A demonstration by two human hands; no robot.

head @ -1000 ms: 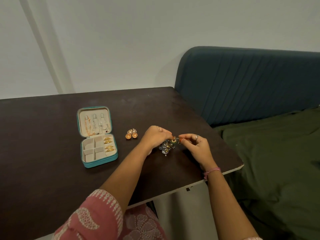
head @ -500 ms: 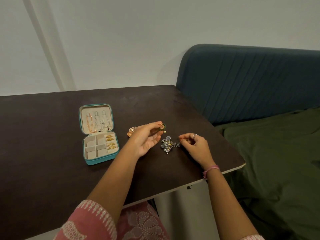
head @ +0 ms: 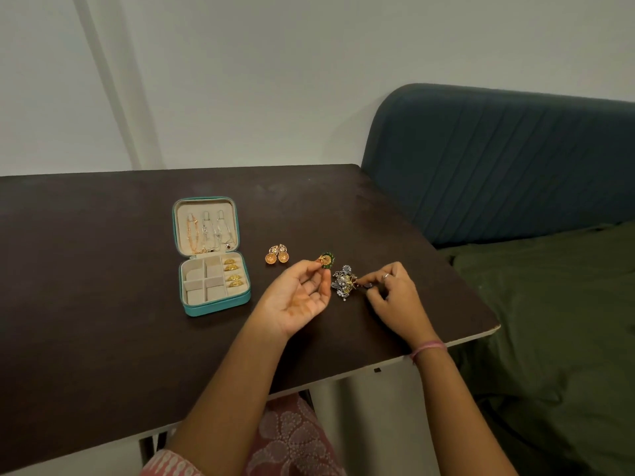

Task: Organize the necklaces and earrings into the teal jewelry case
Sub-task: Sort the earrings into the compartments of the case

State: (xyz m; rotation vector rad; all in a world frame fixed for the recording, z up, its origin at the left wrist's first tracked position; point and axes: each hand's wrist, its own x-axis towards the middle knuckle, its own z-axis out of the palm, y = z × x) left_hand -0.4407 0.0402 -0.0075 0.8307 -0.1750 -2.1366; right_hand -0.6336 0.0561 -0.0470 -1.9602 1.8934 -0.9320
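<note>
The teal jewelry case [head: 217, 306] lies open on the dark table [head: 86, 304], left of centre. Necklaces [head: 208, 233] hang in its lid and several gold rings [head: 233, 274] fill its right slots. A pair of orange-gold earrings [head: 277, 256] lies just right of the case. My left hand [head: 295, 298], palm up, pinches a green and gold earring [head: 326, 261] at its fingertips. A tangled pile of silver and gold earrings [head: 343, 282] lies between my hands. My right hand [head: 395, 293] pinches a small dark piece at the pile's right edge.
The table's right edge and front corner [head: 494, 329] lie close to my right wrist. Past it stand a blue padded headboard [head: 508, 159] and a dark green bedsheet [head: 556, 321]. A white wall is behind the table.
My left hand pulled the green and gold earring out of the pile, lifted it and turned palm up. My right hand reached back to the pile's right edge.
</note>
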